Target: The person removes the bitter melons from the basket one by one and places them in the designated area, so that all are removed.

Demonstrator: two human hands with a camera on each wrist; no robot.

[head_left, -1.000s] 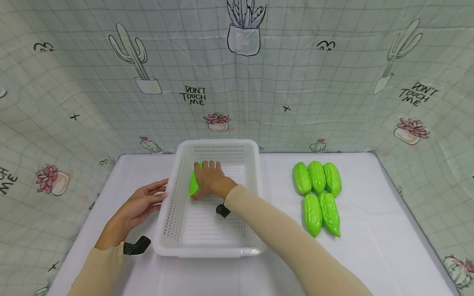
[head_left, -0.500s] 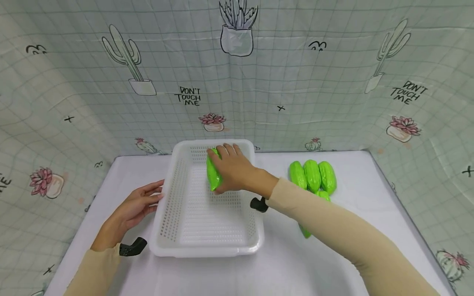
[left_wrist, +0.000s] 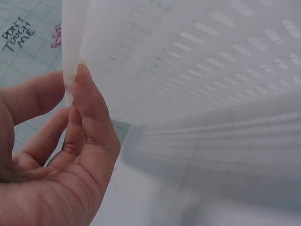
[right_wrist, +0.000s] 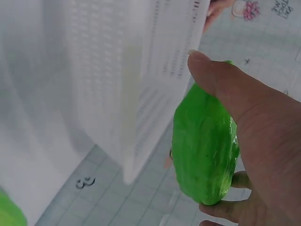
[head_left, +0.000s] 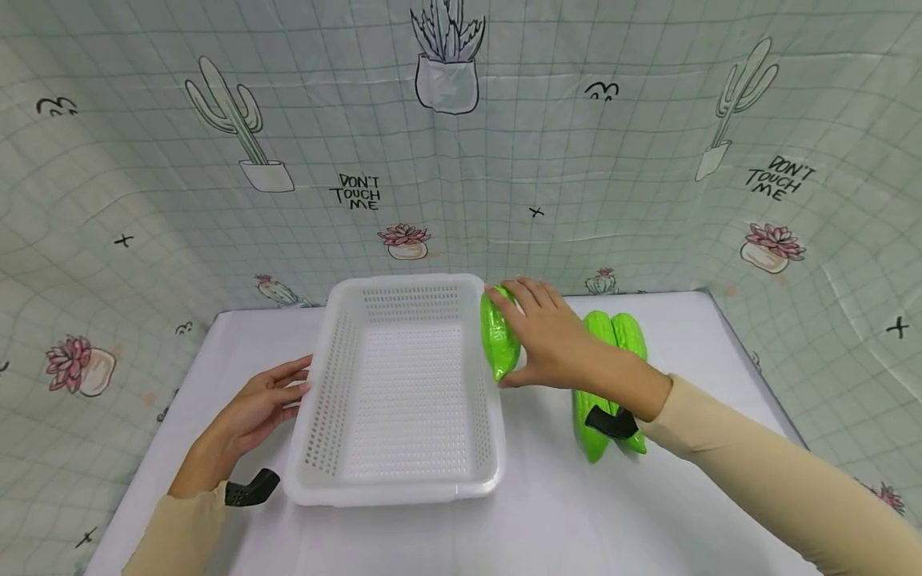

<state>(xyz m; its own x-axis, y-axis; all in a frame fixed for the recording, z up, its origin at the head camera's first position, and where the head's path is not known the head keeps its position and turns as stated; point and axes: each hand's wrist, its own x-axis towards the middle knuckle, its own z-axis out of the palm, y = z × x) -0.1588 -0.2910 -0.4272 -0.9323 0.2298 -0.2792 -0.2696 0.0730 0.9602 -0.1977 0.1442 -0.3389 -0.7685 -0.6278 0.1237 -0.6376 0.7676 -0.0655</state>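
Note:
My right hand (head_left: pixel 558 340) grips a glossy bright-green bitter melon (head_left: pixel 499 334), held above the right rim of the white plastic basket (head_left: pixel 484 416). Up close in the right wrist view, this bitter melon (right_wrist: pixel 202 146) has ridged skin, with the thumb at one end and fingers at the other. My left hand (head_left: pixel 255 404) pinches the basket's left rim; in the left wrist view its fingers (left_wrist: pixel 91 110) lie on both sides of that wall. Several similar bitter melons (head_left: pixel 593 432) rest on the table to the right, partly hidden behind my right hand and wrist.
The basket has slotted walls and a perforated floor. It stands on a white-covered table (head_left: pixel 403 544). A grid-patterned cloth (head_left: pixel 504 160) with cactus drawings rises behind the table and along both sides. Black wrist cameras (head_left: pixel 252 488) sit on both wrists.
My right hand has carried the bitter melon from inside the basket, rightward and up over its right rim. My left hand has stayed at the left rim. The whole view has shifted slightly.

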